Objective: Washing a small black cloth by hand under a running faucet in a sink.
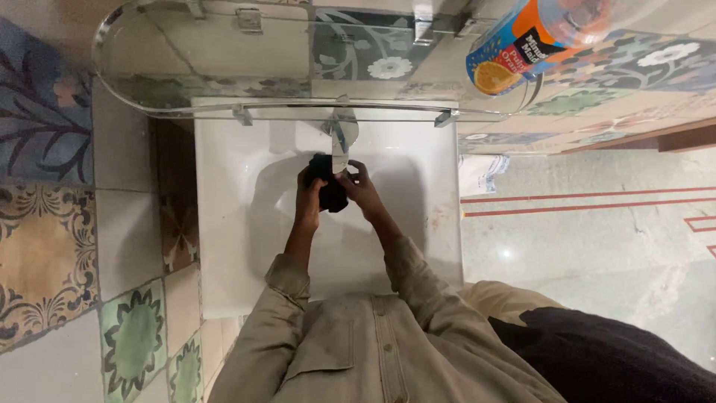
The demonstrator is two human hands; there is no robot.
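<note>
**Dark cloth held in both hands at the basin tap**

Position: the dark cloth [328, 186] sits over the bowl of the white sink [231, 224], directly below the chrome tap [341, 138] and touching or nearly touching its spout.

Hands: the left hand [307, 200] is clenched on the cloth's left side; the right hand [359, 186] grasps its right side, fingers curled over the top.

Handling: the cloth looks soft, limp and light; whether it is wet cannot be told. It should bunch rather than resist, so a grip on the gathered bulk at either side appears soundest.

Clearances: a glass shelf [149, 60] with metal brackets overhangs the back of the sink, close above the tap, and carries a plastic bottle [537, 37] at its right end. Tiled wall lies left; stone floor [597, 246] opens right.
</note>
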